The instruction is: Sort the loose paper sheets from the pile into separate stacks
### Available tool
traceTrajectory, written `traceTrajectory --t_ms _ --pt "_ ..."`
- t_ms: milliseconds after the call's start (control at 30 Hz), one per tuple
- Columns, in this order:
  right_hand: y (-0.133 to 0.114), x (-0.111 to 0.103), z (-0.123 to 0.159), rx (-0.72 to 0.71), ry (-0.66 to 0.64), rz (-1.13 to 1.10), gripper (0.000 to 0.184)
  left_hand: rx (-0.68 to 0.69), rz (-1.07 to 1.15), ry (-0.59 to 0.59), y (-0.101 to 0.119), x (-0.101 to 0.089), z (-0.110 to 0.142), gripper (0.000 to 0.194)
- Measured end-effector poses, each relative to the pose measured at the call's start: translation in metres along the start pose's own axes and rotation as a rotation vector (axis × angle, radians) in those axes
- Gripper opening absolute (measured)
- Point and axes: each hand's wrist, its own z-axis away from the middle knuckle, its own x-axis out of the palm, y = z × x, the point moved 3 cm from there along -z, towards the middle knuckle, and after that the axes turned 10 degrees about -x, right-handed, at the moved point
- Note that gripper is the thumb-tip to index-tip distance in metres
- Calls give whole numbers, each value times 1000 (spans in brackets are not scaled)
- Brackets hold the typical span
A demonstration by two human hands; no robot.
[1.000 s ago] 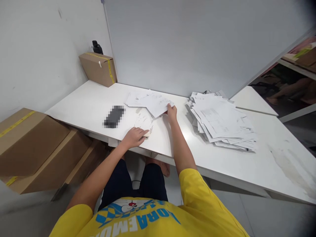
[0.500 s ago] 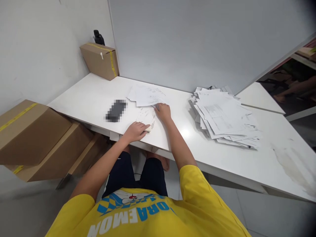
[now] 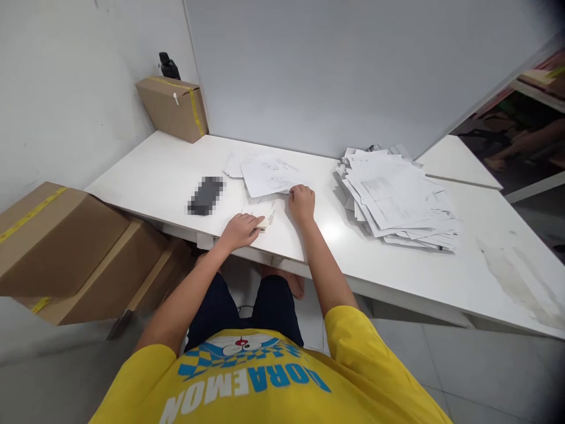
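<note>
My right hand (image 3: 302, 203) is closed at the near right corner of a printed paper sheet (image 3: 269, 176), pinching it; the fingertips are partly hidden. That sheet lies at an angle over other papers (image 3: 233, 165) on the white table. Near the table's front edge, my left hand (image 3: 241, 231) is closed on a small cream-coloured flat thing (image 3: 262, 224), whose kind I cannot make out. Scattered pale marks or scraps (image 3: 258, 208) show on the surface between the hands. Left of the papers lies a dark, blurred-out flat object (image 3: 205, 195).
A big untidy stack of papers (image 3: 392, 197) stands on the table to the right. At the back left corner is a taped cardboard box (image 3: 170, 112) with a black bottle (image 3: 168, 66) behind it. More cardboard boxes (image 3: 57, 235) sit left of the table.
My right hand has moved slightly right with the sheet's corner, and the sheet has shifted right and turned over the other papers. My left hand stays at about the same place.
</note>
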Motion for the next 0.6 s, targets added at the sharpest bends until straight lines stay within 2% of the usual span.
traceTrajectory --t_ms 133,300,400,500,600 --pt "-3 -20 37 99 46 -51 24 9 39 23 0 -3 -1 39" --pt "-18 -37 72 45 35 -88 25 38 105 128 0 -9 0 38" --pt "-29 -38 76 8 -31 -33 35 -19 101 187 -2 -10 0 37" --pt "-37 -34 73 -55 -112 45 50 -61 94 181 -4 -8 -1 35" --pt "-41 -31 72 -106 -182 85 47 -7 79 130 -3 -5 -2 33"
